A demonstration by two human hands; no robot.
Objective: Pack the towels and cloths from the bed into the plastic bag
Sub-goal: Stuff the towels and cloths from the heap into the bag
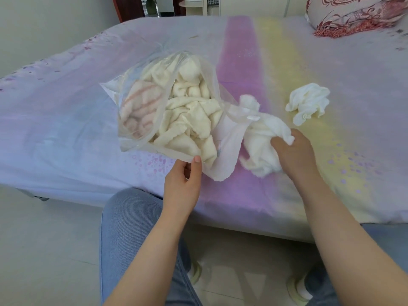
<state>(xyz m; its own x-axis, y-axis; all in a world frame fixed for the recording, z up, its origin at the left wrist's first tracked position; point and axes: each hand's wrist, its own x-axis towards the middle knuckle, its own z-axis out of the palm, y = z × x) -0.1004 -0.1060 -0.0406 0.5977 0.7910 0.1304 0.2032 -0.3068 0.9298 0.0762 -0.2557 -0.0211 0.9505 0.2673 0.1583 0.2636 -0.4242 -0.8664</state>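
A clear plastic bag lies on the bed, stuffed with several cream towels and a pink-striped one. My left hand pinches the bag's near rim, holding its mouth open toward me. My right hand grips a crumpled white cloth just right of the bag's mouth, touching the bag's edge. Another crumpled white cloth lies loose on the sheet farther right.
The bed has a pastel purple, pink and yellow sheet. A red-patterned pillow sits at the far right corner. My knees in jeans are against the bed's near edge, over a tiled floor.
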